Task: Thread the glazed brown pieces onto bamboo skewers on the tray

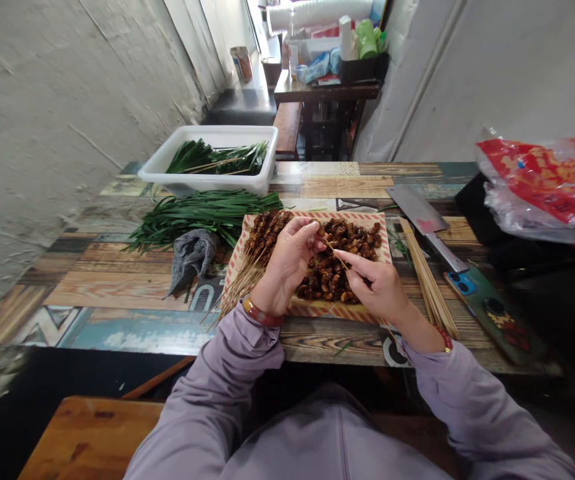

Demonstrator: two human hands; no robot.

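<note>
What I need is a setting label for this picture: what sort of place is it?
Probably a small eatery's food-prep corner, though I can't be certain. What suggests it is the large batch of dark food pieces, plus the bundle of bare skewers lying beside a cleaver.

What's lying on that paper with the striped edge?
On the striped paper: threaded skewers at left, loose dark brown pieces at right. The left hand and right hand hide whatever lies directly beneath them.

The skewers (427,277) look matt wood, the cleaver (421,211) smooth metal.
</note>
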